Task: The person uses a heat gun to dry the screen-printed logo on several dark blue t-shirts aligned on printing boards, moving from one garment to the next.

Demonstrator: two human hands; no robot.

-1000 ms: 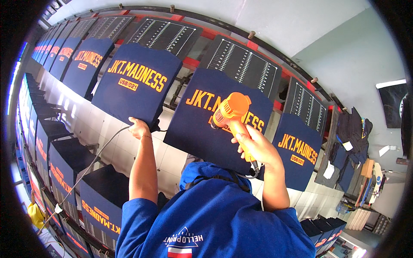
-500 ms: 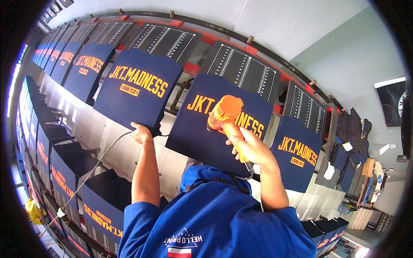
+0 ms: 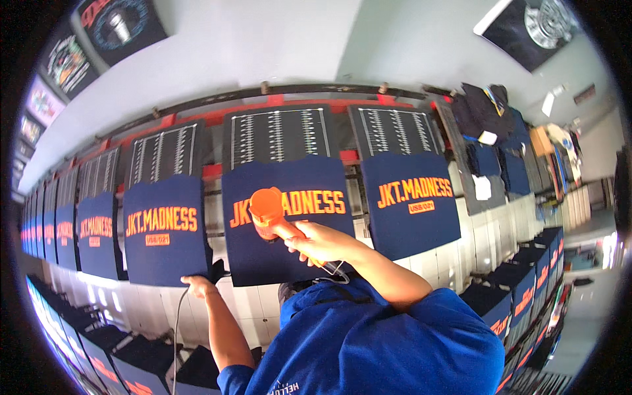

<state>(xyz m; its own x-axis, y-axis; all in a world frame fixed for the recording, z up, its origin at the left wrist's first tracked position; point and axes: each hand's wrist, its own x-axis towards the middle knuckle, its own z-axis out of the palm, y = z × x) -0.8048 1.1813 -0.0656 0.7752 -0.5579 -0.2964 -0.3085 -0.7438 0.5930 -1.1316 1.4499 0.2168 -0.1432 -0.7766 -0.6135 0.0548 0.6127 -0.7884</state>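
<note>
Orange heat gun (image 3: 266, 209) gripped in right hand (image 3: 320, 242), handle hidden, left hand (image 3: 199, 286) pinching navy shirt (image 3: 289, 227) hem

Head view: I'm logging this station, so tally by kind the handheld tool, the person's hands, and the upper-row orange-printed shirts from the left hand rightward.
Orange tool: 1
Hands: 2
Printed navy shirts: 3
Total: 6

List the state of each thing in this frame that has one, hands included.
Right hand: closed around the handle of the orange heat gun, nozzle aimed at the middle shirt.
Left hand: pinching that shirt's lower left corner.
Middle navy shirt: laid flat on its board, orange print facing up.
Neighbouring navy shirts: flat on boards, printed.
</note>
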